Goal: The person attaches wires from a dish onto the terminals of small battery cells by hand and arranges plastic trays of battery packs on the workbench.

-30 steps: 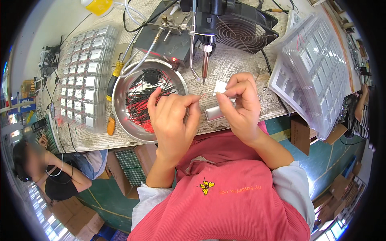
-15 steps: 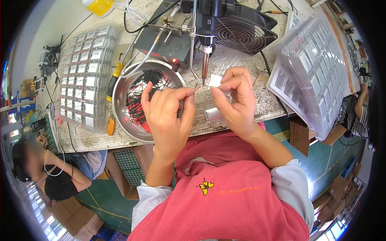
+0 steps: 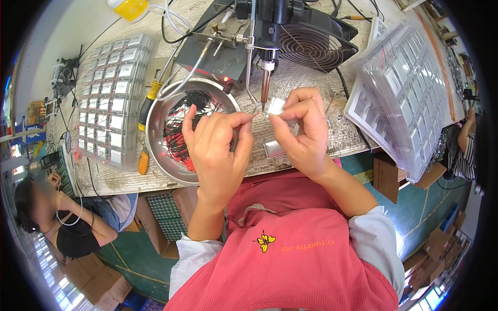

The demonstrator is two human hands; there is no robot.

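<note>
My left hand [image 3: 220, 142] pinches a thin red wire [image 3: 256, 114] between thumb and forefinger, its end pointing at the soldering iron. In my right hand [image 3: 305, 124], thumb and fingers close on a small flat silver battery cell [image 3: 276, 105]. The tip of the upright soldering iron [image 3: 264, 90] comes down between my hands, right beside the cell's left edge; whether they touch I cannot tell. A thin metal feed tube [image 3: 250, 85] ends next to the tip. Another silver cell [image 3: 274, 149] lies on the bench below my right hand, partly hidden by it.
A steel bowl [image 3: 151, 150] of red and black wires stands left of my left hand. Stacked trays of cells [image 3: 116, 98] are at the left, more clear trays [image 3: 410, 98] at the right. Behind are a fan [image 3: 314, 44] and a grey control box [image 3: 207, 59]. A person [image 3: 78, 223] sits at the left.
My right hand has shifted slightly left with the battery cell, bringing its edge closer to the iron's tip. My left hand stays almost in place, still pinching the wire.
</note>
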